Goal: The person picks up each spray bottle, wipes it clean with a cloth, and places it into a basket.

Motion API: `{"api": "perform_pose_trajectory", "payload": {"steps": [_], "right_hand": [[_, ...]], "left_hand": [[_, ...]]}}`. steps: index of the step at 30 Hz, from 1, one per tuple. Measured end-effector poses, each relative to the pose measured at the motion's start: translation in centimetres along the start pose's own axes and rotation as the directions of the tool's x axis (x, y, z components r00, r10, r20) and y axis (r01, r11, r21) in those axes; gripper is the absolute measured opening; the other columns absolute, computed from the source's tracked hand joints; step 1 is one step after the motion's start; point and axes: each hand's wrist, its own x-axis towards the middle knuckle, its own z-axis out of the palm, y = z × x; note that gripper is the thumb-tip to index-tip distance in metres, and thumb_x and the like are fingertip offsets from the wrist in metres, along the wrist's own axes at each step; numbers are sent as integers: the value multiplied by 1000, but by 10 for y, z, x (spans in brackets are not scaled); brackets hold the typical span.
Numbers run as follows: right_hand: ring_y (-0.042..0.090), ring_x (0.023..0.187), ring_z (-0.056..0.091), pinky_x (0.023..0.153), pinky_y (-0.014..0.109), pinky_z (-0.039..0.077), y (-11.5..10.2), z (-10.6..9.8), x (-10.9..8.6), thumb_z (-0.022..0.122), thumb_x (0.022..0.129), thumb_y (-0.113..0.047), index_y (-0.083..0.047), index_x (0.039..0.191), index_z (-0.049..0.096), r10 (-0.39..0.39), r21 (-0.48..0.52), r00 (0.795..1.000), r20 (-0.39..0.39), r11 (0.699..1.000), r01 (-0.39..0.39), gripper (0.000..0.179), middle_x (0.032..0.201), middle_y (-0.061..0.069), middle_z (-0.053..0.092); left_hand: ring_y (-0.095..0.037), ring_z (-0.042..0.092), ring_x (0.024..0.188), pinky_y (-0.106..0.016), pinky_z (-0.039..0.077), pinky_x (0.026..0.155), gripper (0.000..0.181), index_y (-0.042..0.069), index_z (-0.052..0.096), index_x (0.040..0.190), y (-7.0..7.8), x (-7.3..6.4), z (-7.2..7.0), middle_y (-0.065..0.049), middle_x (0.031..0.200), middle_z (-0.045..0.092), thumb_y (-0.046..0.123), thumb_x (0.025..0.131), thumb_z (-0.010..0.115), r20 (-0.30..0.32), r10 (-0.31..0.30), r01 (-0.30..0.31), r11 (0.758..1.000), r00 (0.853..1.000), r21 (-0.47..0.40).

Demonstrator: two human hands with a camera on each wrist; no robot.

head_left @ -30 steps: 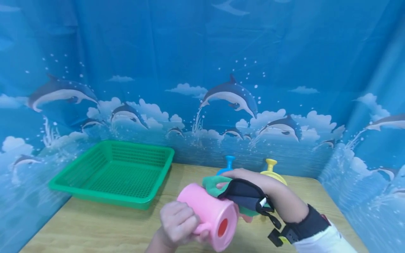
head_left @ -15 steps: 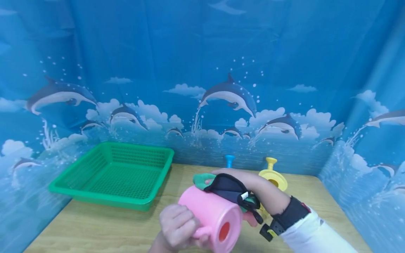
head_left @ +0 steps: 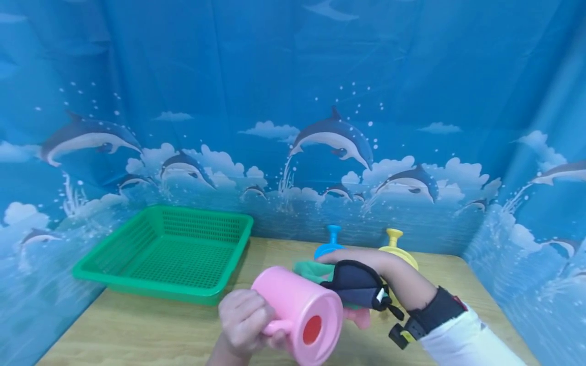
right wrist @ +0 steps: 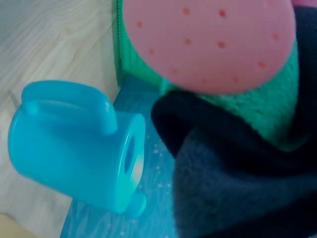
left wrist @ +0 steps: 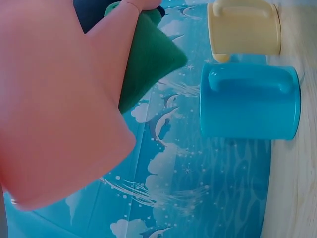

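My left hand (head_left: 244, 320) grips the handle of a pink watering can (head_left: 293, 300) in the head view. The can lies tilted on its side above the table, its round top opening with a red inside turned toward me. My right hand (head_left: 352, 255) bends over the can's far side and holds a green and navy plush cleaning cloth (head_left: 354, 282) against it near the spout. Its fingertips are hidden behind the cloth. In the right wrist view, the can's pink sprinkler head (right wrist: 213, 44) overlaps the green plush (right wrist: 267, 109).
A green slotted basket (head_left: 178, 259) stands at the back left of the wooden table (head_left: 151, 325). Behind my right arm are a blue watering can (left wrist: 250, 106) and a yellow one (left wrist: 245, 27). A dolphin-print curtain (head_left: 293, 101) encloses the back and sides.
The cloth shifts left along the pink can, then back right with my right hand. The can moves slightly left, with my left hand still on its handle.
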Motion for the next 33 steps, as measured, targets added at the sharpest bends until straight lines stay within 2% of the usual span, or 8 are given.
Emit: {"api": "perform_pose_trajectory", "payload": {"steps": [3,7,10,13,17,21,27,33], "right_hand": [[19,114,57,99,33,44,4,-1,1,53,98,-24,-10,124,60,-2,22,999,49,1000,1,30,121,6,62],[6,93,57,87,27,47,2,2,0,62,93,-27,-22,117,64,95,-10,992,85,996,-94,24,103,-8,63],[3,92,56,82,25,47,-1,2,-5,68,89,-31,-28,121,63,174,-86,981,90,982,-166,32,106,-15,62],[3,93,57,79,25,48,-2,1,-12,71,86,-34,-32,122,62,210,-144,974,87,970,-197,37,108,-16,62],[5,89,57,76,26,48,3,-1,-24,71,86,-32,-29,121,63,172,-159,985,30,973,-166,37,106,-12,63],[9,89,57,72,28,48,12,-4,-36,70,86,-36,-22,126,62,147,-159,984,-104,974,-162,42,110,-3,64],[18,92,58,72,34,49,22,-2,-48,67,90,-36,-11,134,54,176,-61,937,-300,977,-204,53,121,10,62],[22,91,59,71,37,50,25,6,-55,66,91,-36,-10,140,48,240,81,861,-448,970,-228,59,119,15,60]], "left_hand": [[2,19,43,-9,16,47,50,15,31,51,-1,-2,0,9,46,28,24,96,52,1,-9,9,1000,1000,0],[2,18,43,-8,16,47,51,15,31,51,-1,-4,0,9,45,28,24,96,52,-7,-16,16,1000,1000,1],[2,18,42,-8,15,47,51,15,31,50,-1,-5,0,9,45,27,24,96,52,-8,-24,24,1000,1000,-7],[2,18,42,-8,14,47,51,16,31,50,0,-6,-1,10,45,27,24,96,52,2,-29,29,999,1000,-13],[3,17,43,-8,14,48,52,16,30,50,1,-6,-1,10,45,27,25,96,52,33,-38,39,999,999,-13],[3,17,43,-8,14,48,52,16,30,51,1,-6,-3,10,45,27,26,96,53,78,-43,43,999,996,5],[3,18,43,-8,14,48,52,16,33,50,0,-10,-5,11,45,29,29,96,53,133,-32,25,998,991,55],[2,18,43,-8,13,47,52,16,32,50,-2,-14,-7,10,45,28,29,96,53,128,-46,36,996,991,77]]}}
